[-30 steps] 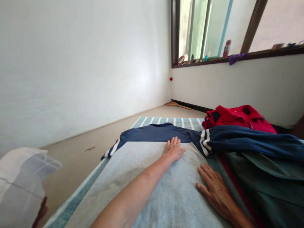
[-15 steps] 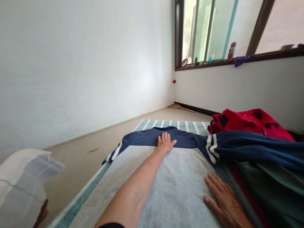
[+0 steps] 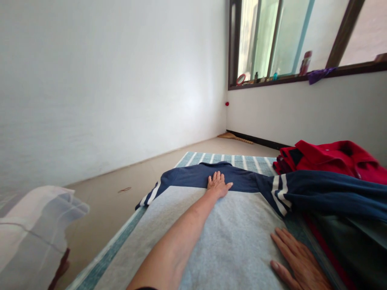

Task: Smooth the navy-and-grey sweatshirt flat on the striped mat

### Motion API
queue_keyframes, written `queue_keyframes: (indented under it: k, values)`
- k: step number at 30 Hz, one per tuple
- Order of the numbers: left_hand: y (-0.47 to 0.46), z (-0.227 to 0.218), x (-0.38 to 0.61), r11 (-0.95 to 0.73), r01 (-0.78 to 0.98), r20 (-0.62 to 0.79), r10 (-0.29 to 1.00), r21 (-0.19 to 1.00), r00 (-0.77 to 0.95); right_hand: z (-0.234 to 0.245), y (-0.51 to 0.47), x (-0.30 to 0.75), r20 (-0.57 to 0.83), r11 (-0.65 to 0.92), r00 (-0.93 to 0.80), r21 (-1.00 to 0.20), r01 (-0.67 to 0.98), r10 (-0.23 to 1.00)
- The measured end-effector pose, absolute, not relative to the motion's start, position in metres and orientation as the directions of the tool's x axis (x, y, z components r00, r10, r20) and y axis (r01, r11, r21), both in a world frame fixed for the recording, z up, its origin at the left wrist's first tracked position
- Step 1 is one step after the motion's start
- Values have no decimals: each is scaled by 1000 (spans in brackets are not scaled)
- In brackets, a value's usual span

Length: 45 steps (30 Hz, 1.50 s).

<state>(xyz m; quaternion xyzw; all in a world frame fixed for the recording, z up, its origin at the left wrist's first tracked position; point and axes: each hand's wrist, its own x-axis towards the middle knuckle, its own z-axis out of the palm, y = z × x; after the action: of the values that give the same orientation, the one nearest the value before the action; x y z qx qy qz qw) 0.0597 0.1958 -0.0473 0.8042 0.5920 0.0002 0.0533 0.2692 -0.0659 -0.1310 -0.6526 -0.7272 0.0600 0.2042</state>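
Note:
A grey and navy long-sleeved sweatshirt point(image 3: 229, 225) lies spread flat in front of me, its collar at the far end. My left hand point(image 3: 218, 184) rests palm down on the navy upper part, fingers stretched out. Lower right, my right hand point(image 3: 298, 255) lies flat at the side edge of the grey body, with thumb and fingers apart. One navy sleeve with white stripes point(image 3: 279, 193) reaches out to the right over other clothes. The opposite sleeve point(image 3: 151, 193) hangs toward the left edge of the striped mat point(image 3: 193, 158).
Folded red clothing point(image 3: 332, 159) and a dark green garment point(image 3: 347, 241) lie on the right. White sheer fabric point(image 3: 33, 237) stands at lower left beside the floor point(image 3: 102, 213). A broom point(image 3: 236, 137) lies in the corner, below a window sill with a bottle point(image 3: 305, 62) and purple cloth point(image 3: 321, 75).
The whole view has shifted slightly, so everything sits further right in the picture. Both hands keep their places on the sweatshirt.

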Motion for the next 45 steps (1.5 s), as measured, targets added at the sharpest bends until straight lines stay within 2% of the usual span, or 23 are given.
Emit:
queue_keyframes:
  k: [4,7,15,18,24,32,38,45]
  values:
    - [202,-40,52,-178,982,17,984,66,177,-135,-66,266,244,128,-44,-340,932,969]
    - [207,-39,44,-97,993,23,995,64,96,-135,-66,265,243,126,-40,-351,928,969]
    - [207,-41,38,-82,995,-34,996,62,84,-122,-68,263,185,96,-30,-356,930,982]
    - [206,-39,41,-111,993,-13,994,47,112,-118,-67,264,178,112,-49,-362,926,983]
    - [208,-43,53,-292,956,-28,956,37,293,-122,-66,260,188,108,-45,-343,933,981]
    - [212,-46,57,-321,946,-43,946,31,323,-115,-67,255,129,61,-24,-295,954,991]
    - [212,-41,79,-444,895,-42,894,37,446,-111,-67,254,107,60,-31,-279,958,994]
    - [217,-45,91,-450,891,-96,886,60,454,-109,-69,254,137,88,-45,-329,940,990]
